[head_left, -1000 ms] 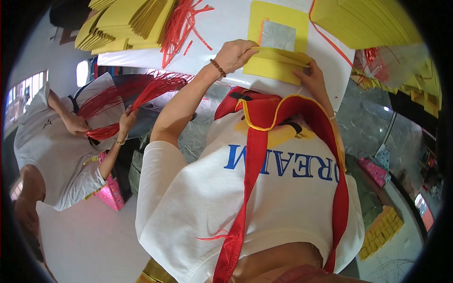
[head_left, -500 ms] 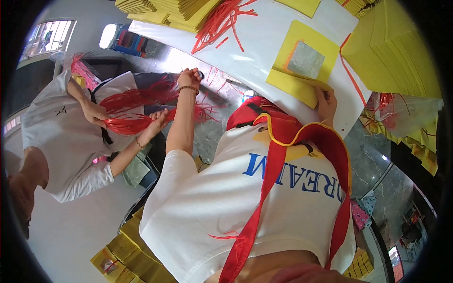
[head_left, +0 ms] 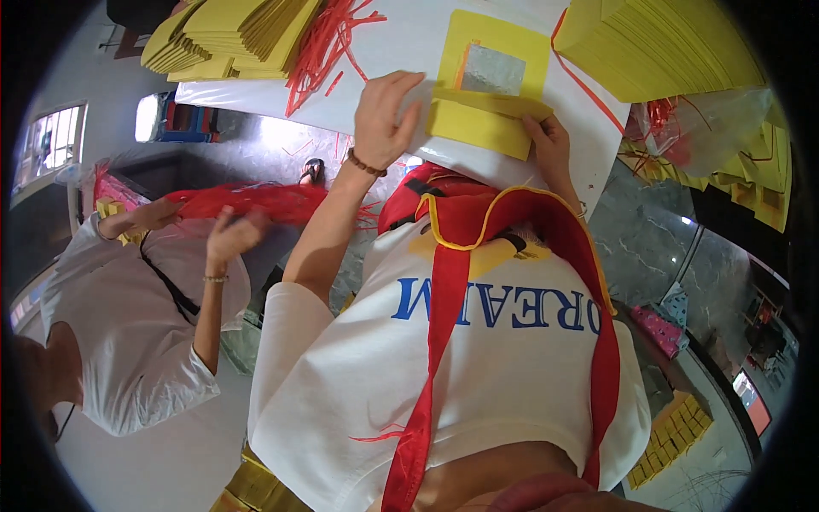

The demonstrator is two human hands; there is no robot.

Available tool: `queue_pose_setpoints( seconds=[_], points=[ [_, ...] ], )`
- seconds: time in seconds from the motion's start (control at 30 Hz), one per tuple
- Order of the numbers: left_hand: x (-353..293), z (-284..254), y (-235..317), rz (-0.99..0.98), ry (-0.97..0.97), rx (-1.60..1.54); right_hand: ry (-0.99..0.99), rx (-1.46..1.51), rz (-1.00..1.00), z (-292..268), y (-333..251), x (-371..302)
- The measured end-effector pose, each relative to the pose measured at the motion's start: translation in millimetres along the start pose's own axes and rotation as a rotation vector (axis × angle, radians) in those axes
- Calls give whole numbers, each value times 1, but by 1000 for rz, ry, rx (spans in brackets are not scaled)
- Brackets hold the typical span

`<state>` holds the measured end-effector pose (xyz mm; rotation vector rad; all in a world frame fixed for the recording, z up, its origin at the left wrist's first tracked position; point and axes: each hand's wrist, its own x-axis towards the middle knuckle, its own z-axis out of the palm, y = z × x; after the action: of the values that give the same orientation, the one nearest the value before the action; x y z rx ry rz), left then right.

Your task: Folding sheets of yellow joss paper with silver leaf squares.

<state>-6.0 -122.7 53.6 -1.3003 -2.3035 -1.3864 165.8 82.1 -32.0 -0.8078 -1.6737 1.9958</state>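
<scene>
Paper sheet (head_left: 479, 130), yellow and part-folded, at the near side of the white table (head_left: 401, 43).
The left hand (head_left: 384, 119) is raised just left of it, fingers apart and holding nothing; the right hand (head_left: 550, 143) touches its right end, though I cannot tell whether thumb and fingers clamp it. A silvery square (head_left: 493, 70) shows on its far part. Red strips (head_left: 320, 55) and a yellow stack (head_left: 230, 38) lie far left, a taller stack (head_left: 661, 51) far right.
</scene>
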Motion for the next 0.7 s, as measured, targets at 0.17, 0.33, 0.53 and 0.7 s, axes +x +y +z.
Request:
queue_pose_setpoints(
  seconds=[0.17, 0.33, 0.53, 0.7],
  points=[
    [22, 17, 5, 341, -205, 54, -11, -73, 5, -13, 14, 1],
    [22, 34, -19, 238, -537, 33, -54, -145, -21, -14, 18, 4],
    [13, 43, -45, -264, -666, -268, -55, -89, -117, 1, 2, -2],
    [16, 53, -37, -410, -689, -416, -61, -57, -70, -15, 1, -5]
  ],
)
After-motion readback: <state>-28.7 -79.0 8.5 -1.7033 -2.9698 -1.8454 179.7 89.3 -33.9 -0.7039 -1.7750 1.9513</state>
